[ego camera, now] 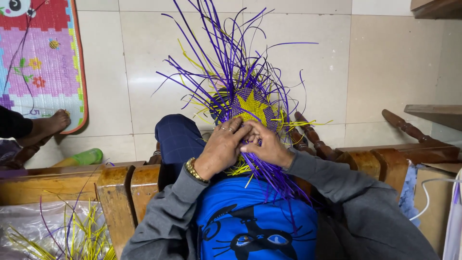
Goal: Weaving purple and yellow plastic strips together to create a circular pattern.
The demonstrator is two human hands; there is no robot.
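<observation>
A half-woven piece (pixel 250 103) of purple and yellow strips rests on my lap, with a yellow star in its purple middle. Long loose purple strips (pixel 216 43) fan out from it over the floor, and yellow ones (pixel 308 123) stick out at the sides. My left hand (pixel 220 149), with rings and a gold watch, pinches the strips at the near edge of the weave. My right hand (pixel 267 147) meets it there, fingers closed on the same strips. Both sleeves are grey, over a blue shirt.
I sit on a wooden bench (pixel 120 185) with carved armrests (pixel 313 135). A bag of spare purple and yellow strips (pixel 72 236) lies at lower left. Another person's bare foot (pixel 45 126) rests near a colourful play mat (pixel 41 58). A green slipper (pixel 86 156) lies on the tiled floor.
</observation>
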